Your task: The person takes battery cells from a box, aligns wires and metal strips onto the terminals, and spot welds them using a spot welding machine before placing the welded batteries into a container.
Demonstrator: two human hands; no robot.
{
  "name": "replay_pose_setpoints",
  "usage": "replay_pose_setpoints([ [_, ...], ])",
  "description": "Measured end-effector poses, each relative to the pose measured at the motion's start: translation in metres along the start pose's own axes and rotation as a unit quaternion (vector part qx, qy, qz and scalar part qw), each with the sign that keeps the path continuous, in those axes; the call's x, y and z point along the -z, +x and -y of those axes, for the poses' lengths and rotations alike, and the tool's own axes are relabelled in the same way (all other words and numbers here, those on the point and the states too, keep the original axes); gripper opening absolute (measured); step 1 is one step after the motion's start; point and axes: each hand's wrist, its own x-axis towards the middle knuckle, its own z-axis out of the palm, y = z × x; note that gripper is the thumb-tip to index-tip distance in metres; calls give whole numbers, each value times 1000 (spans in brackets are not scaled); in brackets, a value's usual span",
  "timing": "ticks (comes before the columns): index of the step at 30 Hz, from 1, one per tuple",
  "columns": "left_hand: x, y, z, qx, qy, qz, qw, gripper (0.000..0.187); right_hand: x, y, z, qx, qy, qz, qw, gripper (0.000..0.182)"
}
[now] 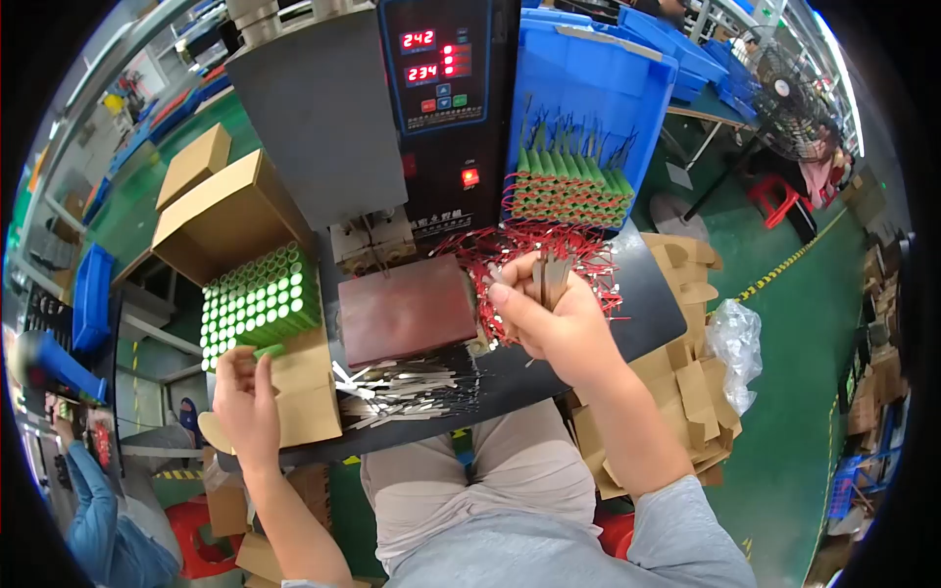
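My left hand (247, 397) is closed on a green battery cell (270, 351), just in front of the cardboard box of cells. Rows of green cells with pale round ends (257, 304) stand packed in that box. My right hand (559, 328) is raised over the right of the bench, its fingers closed around a bunch of thin metal strips (555, 278). Under and behind it spreads a heap of red wires (600, 257) with small metal ends. Between my hands lies a dark red block (407, 312), and loose metal strips (407, 392) are scattered along its near side.
A spot welder (446, 147) with lit red digits stands behind the block. To its right, a blue bin (598, 88) holds wired green cells (569, 186). Flattened cardboard (676, 392) and a plastic bag (733, 353) are at right. Another person (108, 519) sits at far left.
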Motion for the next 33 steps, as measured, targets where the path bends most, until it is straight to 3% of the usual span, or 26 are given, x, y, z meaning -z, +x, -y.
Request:
replay_pose_setpoints([
  [4,-13,-5,-50,-29,-126,53,990,19,-6,17,-3,-19,33,39,999,19],
  [7,-30,-3,-90,-101,-115,89,984,20,-20,31,-6,-21,35,51,998,20],
  [9,-41,-2,-111,-38,-203,150,967,18,-32,36,-4,-43,60,49,996,21],
  [13,-74,7,-112,-131,-168,128,969,25,-41,50,-7,-75,48,58,994,18],
  [20,-99,6,-109,-94,-208,152,962,30,-44,66,-6,-71,58,94,991,21],
  [33,-104,11,-100,-121,-209,185,953,26,-43,79,0,-107,30,117,987,31],
])
